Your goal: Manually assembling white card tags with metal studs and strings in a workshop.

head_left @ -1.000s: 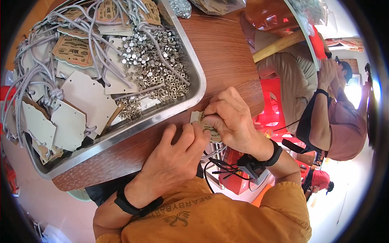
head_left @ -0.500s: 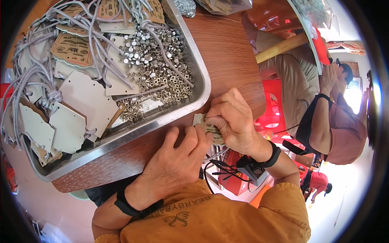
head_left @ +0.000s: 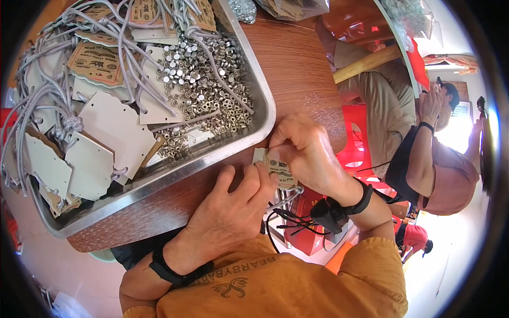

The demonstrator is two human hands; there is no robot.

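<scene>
A small printed cardboard tag (head_left: 283,172) lies at the table edge in front of me, with a grey cord loop (head_left: 289,199) trailing from its near side. My left hand (head_left: 230,204) is bent over the tag's left part, its fingertips closed on it. From the right, my right hand (head_left: 310,153) reaches in with thumb and forefinger pinched at the tag's far edge. Whatever lies between those fingertips is hidden. Just beyond my hands, the metal tray (head_left: 183,172) holds corded tags (head_left: 114,130) and a heap of small silvery rivet-like pieces (head_left: 199,69).
The wooden table (head_left: 297,69) extends beyond the tray, with plastic bags at its far side. Black cables (head_left: 294,222) hang below the edge near my right wrist. A red stool (head_left: 358,138) stands to the right, and a co-worker (head_left: 445,159) sits past it.
My right hand's wrist and knuckles have turned, and its fingers are more curled at the tag's edge. More of the tag shows. My left hand stays in place.
</scene>
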